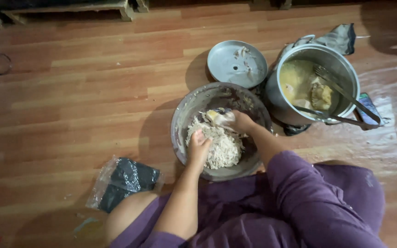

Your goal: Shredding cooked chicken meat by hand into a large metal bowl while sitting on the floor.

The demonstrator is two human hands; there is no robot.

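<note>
A wide metal bowl (187,115) sits on the wooden floor in front of me, holding a heap of pale shredded meat (224,149). My left hand (198,148) rests in the shreds at the bowl's near left, fingers curled into them. My right hand (241,122) is over the bowl's middle, closed on a pale chunk of meat (219,117) held above the heap.
A steel pot (345,69) of yellowish broth with meat pieces and a fork stands to the right, tongs (345,120) across its rim. A round metal lid (226,64) lies behind the bowl. A plastic bag with dark contents (125,180) lies near my left knee. A cloth (341,37) lies behind the pot.
</note>
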